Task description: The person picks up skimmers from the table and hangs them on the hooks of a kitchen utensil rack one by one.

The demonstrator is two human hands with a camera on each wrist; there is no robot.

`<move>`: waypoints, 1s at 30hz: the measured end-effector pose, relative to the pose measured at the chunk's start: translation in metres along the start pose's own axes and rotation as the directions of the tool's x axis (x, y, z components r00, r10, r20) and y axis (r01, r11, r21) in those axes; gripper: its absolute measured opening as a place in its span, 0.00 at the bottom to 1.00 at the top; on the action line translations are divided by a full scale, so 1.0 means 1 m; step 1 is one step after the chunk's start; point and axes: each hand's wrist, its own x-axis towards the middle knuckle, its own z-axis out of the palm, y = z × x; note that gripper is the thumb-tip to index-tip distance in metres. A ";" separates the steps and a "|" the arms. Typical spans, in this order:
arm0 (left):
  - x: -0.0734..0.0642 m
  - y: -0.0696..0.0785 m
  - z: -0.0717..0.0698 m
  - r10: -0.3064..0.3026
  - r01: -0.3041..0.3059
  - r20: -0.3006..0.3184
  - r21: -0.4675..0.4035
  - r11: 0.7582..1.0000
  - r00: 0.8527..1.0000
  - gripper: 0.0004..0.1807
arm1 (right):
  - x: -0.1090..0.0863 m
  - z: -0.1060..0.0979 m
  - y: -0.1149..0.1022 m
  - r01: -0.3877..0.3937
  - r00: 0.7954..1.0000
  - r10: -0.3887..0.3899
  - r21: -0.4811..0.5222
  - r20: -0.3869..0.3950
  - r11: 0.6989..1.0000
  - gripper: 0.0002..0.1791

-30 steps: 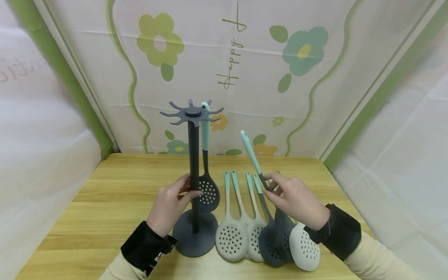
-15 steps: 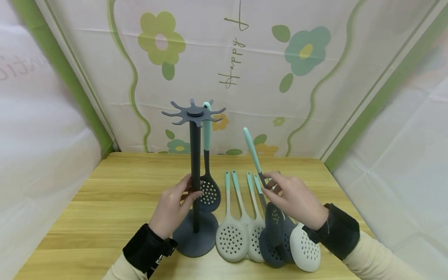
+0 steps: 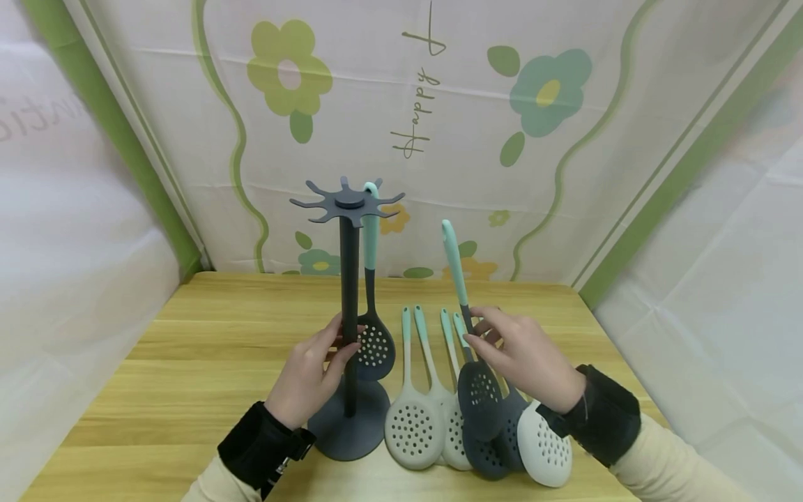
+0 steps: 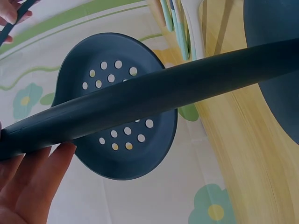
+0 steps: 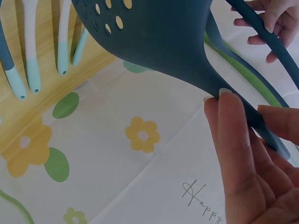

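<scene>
My left hand (image 3: 309, 373) grips the upright post of a dark utensil stand (image 3: 349, 279), thumb on the near side. One dark skimmer (image 3: 375, 352) with a mint handle hangs from a hook at the stand's back right; in the left wrist view its perforated bowl (image 4: 121, 158) shows behind the post. My right hand (image 3: 530, 359) pinches the dark neck of another skimmer (image 3: 479, 401), its mint handle pointing up and its bowl hanging over the ones on the table. In the right wrist view thumb and fingertips close on that neck, just past the perforated bowl (image 5: 154, 35).
Several skimmers lie side by side on the wooden table (image 3: 207, 362), among them a grey one (image 3: 414, 436), a dark one (image 3: 488, 464) and a whitish one (image 3: 547, 446). A flower-printed cloth (image 3: 414, 230) stands behind the table's far edge.
My right hand has turned the held skimmer: its bowl has swung from edge-on to facing the head camera, and its handle is more upright. The left hand stays on the post.
</scene>
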 end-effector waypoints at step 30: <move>-0.001 -0.001 0.002 -0.028 0.028 -0.016 -0.017 0.999 0.999 0.22 | 0.013 -0.005 -0.011 -0.007 1.000 0.007 0.013 -0.011 1.000 0.17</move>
